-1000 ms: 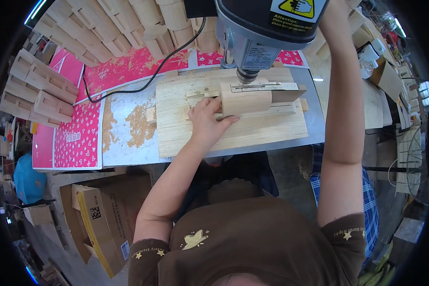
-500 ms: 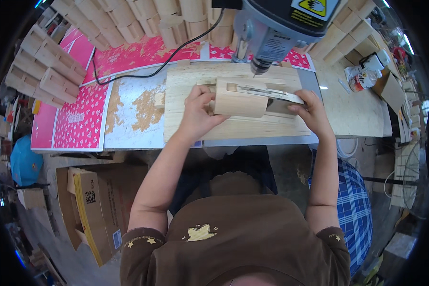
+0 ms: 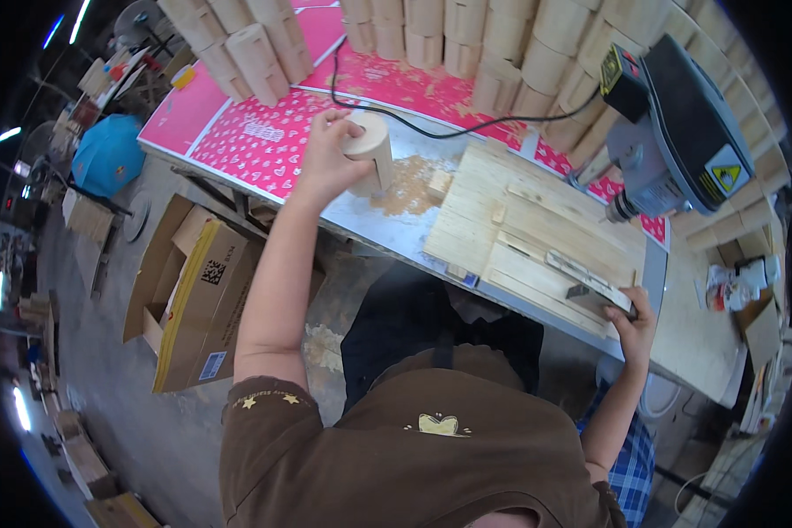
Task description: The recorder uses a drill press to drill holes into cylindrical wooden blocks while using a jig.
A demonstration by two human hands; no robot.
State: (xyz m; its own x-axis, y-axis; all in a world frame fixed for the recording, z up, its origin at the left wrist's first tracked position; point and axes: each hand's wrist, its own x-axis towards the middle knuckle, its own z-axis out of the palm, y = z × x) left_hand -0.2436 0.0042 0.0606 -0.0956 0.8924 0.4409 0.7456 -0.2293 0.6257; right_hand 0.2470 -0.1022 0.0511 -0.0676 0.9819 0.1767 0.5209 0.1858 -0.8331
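Note:
My left hand [image 3: 326,163] grips a pale wooden cylinder [image 3: 377,167] by its top end. The cylinder stands upright near the sawdust on the metal work surface, with a groove in its side; whether it touches the surface I cannot tell. My right hand [image 3: 638,324] is closed on the end of a long, narrow metal template [image 3: 583,275] with a slot along it. This template lies over a wooden jig board [image 3: 466,224] that has strips fixed on top. Above the board's far right side hangs the chuck [image 3: 620,209] of a drill press [image 3: 691,132].
Stacks of grooved wooden cylinders [image 3: 493,84] line the back of the table. A black cable [image 3: 440,135] runs across the pink patterned covering [image 3: 260,145]. Sawdust [image 3: 409,187] lies left of the board. An open cardboard box [image 3: 198,308] stands on the floor at left.
The wooden cylinder has come off the metal template and moved left in my left hand, turned upright. My right hand still holds the template. The view has swung left.

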